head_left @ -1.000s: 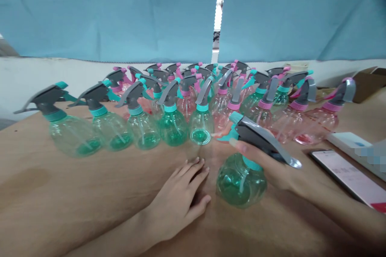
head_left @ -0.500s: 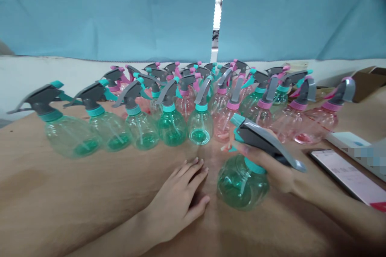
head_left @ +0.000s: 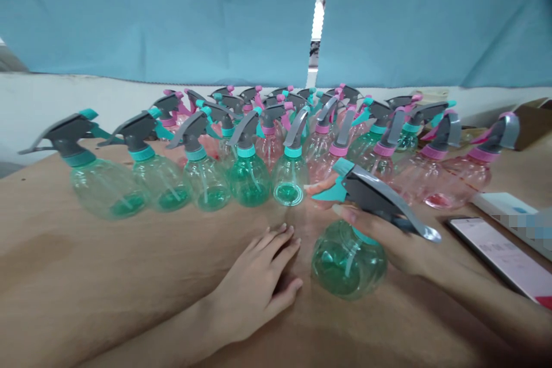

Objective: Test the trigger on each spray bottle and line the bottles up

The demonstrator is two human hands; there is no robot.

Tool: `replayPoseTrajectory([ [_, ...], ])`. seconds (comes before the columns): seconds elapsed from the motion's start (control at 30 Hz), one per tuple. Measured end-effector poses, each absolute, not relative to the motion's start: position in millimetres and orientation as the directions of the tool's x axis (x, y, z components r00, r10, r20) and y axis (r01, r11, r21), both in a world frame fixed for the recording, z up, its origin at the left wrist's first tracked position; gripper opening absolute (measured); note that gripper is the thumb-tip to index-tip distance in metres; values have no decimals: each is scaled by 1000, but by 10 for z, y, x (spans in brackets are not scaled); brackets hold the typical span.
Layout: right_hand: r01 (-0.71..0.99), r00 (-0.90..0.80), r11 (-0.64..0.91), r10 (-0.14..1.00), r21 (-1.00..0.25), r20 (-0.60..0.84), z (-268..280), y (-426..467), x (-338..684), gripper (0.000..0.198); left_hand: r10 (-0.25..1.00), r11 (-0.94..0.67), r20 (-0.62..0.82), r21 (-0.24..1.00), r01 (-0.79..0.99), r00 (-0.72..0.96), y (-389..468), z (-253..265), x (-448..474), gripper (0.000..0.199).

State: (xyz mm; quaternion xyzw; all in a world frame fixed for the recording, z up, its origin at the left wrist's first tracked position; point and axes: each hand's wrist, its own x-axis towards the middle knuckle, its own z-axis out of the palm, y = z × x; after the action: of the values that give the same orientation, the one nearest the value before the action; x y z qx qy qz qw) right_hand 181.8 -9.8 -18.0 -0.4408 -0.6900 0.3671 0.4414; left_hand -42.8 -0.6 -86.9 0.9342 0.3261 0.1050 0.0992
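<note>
My right hand (head_left: 394, 242) is wrapped round the neck of a green spray bottle (head_left: 347, 267) with a grey and turquoise spray head. The nozzle points up and to the left, and the thumb lies just under the head. Some fingertips show beyond the turquoise trigger, which stands out from the neck; the other fingers are hidden behind the bottle. To the left, my left hand (head_left: 259, 282) rests palm down on the wooden table (head_left: 107, 299), fingers stretched out and holding nothing.
A front row holds green spray bottles (head_left: 250, 181) on the left and pink spray bottles (head_left: 466, 175) on the right, with several more behind. At the right lie a phone (head_left: 495, 253) and a white box (head_left: 509, 213). Blue cloth (head_left: 172, 17) hangs at the back.
Fingers of my right hand have stretched forward, and the trigger has swung outward from the neck. My left hand stays flat on the table. The view has shifted slightly.
</note>
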Motion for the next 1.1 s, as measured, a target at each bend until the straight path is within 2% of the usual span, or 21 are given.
replayPoseTrajectory([
  [1.1,272,-202,274,953,-922,224,-205,-120,1845,24,630,-766,105,248,594,769,-10,-849,-419,50],
])
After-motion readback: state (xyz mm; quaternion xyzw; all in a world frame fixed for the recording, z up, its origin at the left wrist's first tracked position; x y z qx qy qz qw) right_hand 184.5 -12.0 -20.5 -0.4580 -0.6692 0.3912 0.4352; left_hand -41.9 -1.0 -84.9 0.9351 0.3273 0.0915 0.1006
